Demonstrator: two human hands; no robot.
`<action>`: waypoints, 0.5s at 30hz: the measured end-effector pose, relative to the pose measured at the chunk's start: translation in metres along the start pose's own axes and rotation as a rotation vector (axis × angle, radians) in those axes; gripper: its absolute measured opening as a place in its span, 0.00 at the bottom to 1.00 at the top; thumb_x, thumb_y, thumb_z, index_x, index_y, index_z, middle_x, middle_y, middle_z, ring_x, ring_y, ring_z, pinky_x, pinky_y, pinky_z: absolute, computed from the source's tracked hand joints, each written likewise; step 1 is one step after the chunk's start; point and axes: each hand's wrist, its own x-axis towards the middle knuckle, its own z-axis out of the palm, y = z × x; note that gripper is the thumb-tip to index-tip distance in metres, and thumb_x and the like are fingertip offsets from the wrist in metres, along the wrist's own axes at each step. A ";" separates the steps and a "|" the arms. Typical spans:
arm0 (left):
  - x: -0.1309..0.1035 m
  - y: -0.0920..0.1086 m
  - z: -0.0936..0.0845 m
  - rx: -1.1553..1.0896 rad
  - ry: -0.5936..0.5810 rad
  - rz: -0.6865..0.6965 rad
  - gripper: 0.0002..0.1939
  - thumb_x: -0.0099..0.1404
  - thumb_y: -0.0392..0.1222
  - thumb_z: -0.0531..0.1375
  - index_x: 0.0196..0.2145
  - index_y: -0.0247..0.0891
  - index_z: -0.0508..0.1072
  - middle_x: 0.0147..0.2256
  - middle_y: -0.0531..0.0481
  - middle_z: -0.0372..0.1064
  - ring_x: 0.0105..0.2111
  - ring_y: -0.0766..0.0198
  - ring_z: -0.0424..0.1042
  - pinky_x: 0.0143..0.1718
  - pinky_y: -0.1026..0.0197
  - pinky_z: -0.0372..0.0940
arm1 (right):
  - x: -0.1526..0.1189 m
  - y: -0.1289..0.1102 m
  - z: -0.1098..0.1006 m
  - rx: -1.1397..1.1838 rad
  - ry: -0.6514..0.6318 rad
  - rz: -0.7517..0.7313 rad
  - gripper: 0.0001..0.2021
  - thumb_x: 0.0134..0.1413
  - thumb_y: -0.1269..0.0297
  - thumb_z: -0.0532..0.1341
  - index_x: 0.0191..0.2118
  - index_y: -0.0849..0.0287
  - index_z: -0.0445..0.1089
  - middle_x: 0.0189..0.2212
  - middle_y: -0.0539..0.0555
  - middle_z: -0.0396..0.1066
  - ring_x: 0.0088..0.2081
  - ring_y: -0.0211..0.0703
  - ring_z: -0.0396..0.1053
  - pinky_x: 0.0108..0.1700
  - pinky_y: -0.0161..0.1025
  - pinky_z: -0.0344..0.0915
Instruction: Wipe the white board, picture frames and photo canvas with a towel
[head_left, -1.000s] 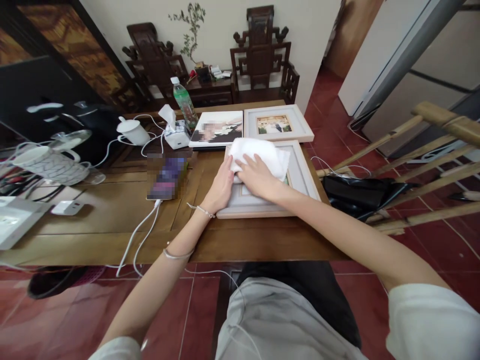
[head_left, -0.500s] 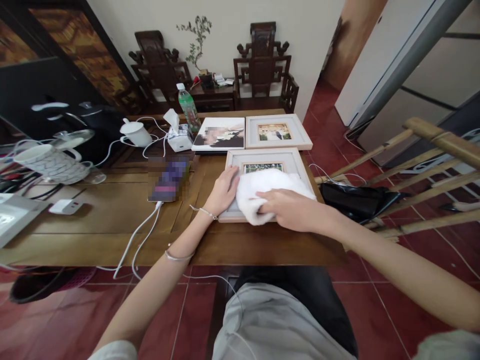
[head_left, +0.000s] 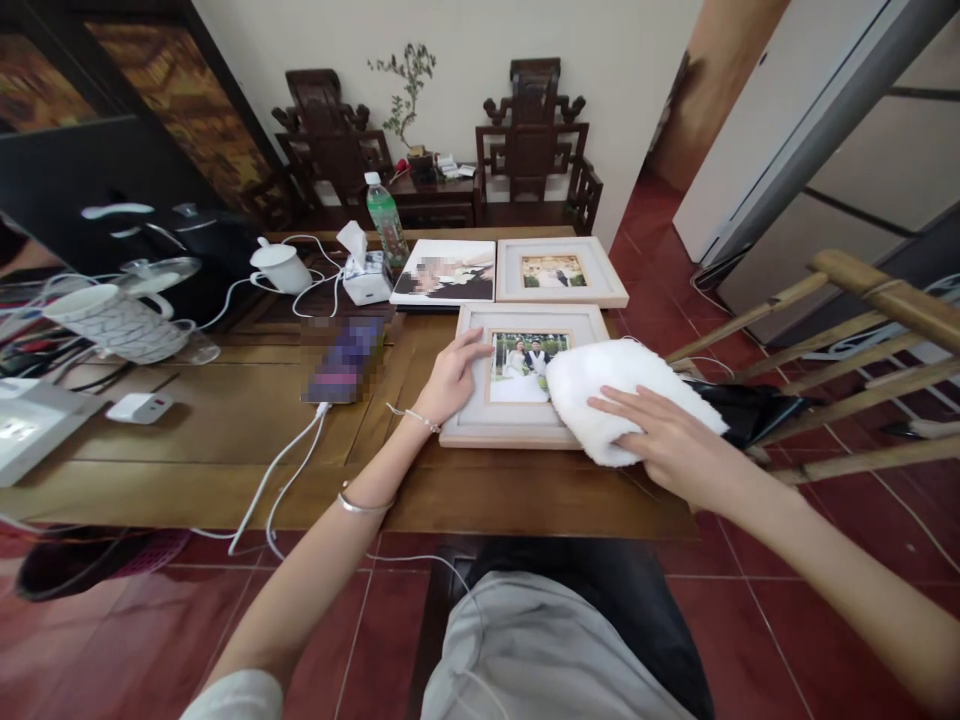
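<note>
Photo frame (head_left: 457,428) flat on the near right part of the wooden table (head_left: 465,490), face up, two people in the photo. White cloth (head_left: 600,378) lies over the frame's right side and near right corner, reaching past the table's right edge. Right hand (head_left: 664,440) on top of the cloth, fingers a bit apart; can't tell if a fold is pinched underneath. Left hand (head_left: 448,382) rests on the frame's left side, fingers stretched onto the border, not curled round anything (as far as shows). Just on the far side: second frame (head_left: 510,275) at right, photo panel (head_left: 442,270) at left, side by side. Phone (head_left: 343,362) left of the left hand, screen pixelated, white cable (head_left: 319,425) plugged in. Farther left: tissue box (head_left: 367,285), lidded cup (head_left: 281,268), patterned mug (head_left: 112,322). Bottle (head_left: 384,215) near the far edge. Bamboo rack (head_left: 847,275) off right, dark wooden chair (head_left: 531,130) far, by the wall
</note>
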 end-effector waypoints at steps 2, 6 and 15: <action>0.000 0.003 -0.001 0.003 -0.009 0.006 0.24 0.58 0.26 0.49 0.46 0.39 0.77 0.58 0.44 0.68 0.58 0.55 0.68 0.62 0.46 0.62 | 0.007 -0.006 0.008 -0.046 -0.008 0.041 0.17 0.40 0.83 0.56 0.30 0.57 0.76 0.58 0.62 0.67 0.63 0.58 0.59 0.63 0.60 0.56; -0.004 0.004 -0.002 0.022 -0.062 0.008 0.24 0.57 0.25 0.50 0.46 0.38 0.77 0.58 0.44 0.69 0.60 0.54 0.66 0.63 0.45 0.59 | 0.024 -0.018 0.003 -0.099 -0.076 0.110 0.11 0.43 0.79 0.59 0.30 0.59 0.76 0.49 0.68 0.70 0.51 0.62 0.66 0.55 0.59 0.62; -0.009 -0.003 0.007 0.055 -0.051 -0.004 0.28 0.53 0.24 0.51 0.49 0.36 0.75 0.54 0.41 0.72 0.61 0.49 0.65 0.64 0.40 0.58 | 0.031 0.003 -0.001 -0.054 -0.029 0.103 0.20 0.45 0.87 0.53 0.38 0.60 0.75 0.67 0.62 0.54 0.61 0.58 0.60 0.54 0.54 0.66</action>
